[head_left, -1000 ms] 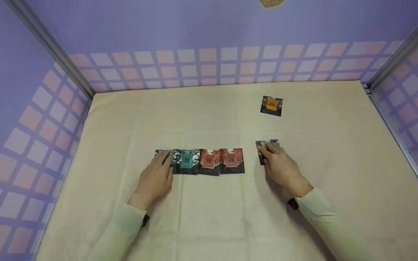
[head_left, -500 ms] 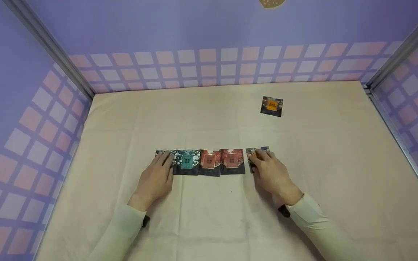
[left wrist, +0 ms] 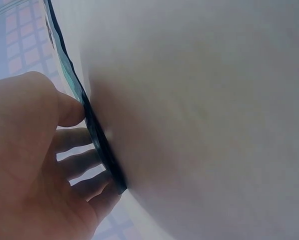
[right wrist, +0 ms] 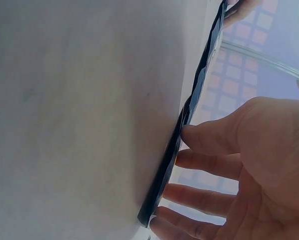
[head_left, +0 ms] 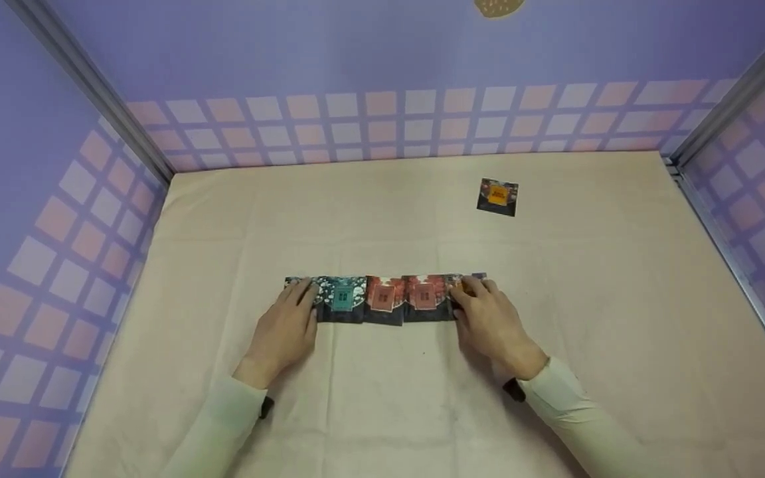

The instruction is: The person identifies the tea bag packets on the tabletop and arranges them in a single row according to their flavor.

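A row of flat square sachets lies on the cloth in the head view. My left hand (head_left: 283, 332) rests its fingertips on the leftmost sachet (head_left: 292, 280), mostly hidden beneath them. To its right come a teal sachet (head_left: 344, 299) and two red ones, the nearer-left red sachet (head_left: 384, 300) and the right red sachet (head_left: 426, 297). At the row's right end, my right hand (head_left: 494, 328) presses thumb and fingertips on a dark sachet (head_left: 479, 275) with an orange label, largely covered. In the right wrist view its sachet (right wrist: 162, 177) lies flat under the fingers.
Another dark sachet (head_left: 497, 197) with an orange label lies alone farther back on the right. A cream cloth (head_left: 382, 411) covers the table. Purple panels with a pink and white grid (head_left: 382, 123) enclose the back and sides.
My right hand has slid the orange-label sachet left and slightly nearer, until it meets the right red sachet. My left hand has stayed in place on the leftmost sachet.
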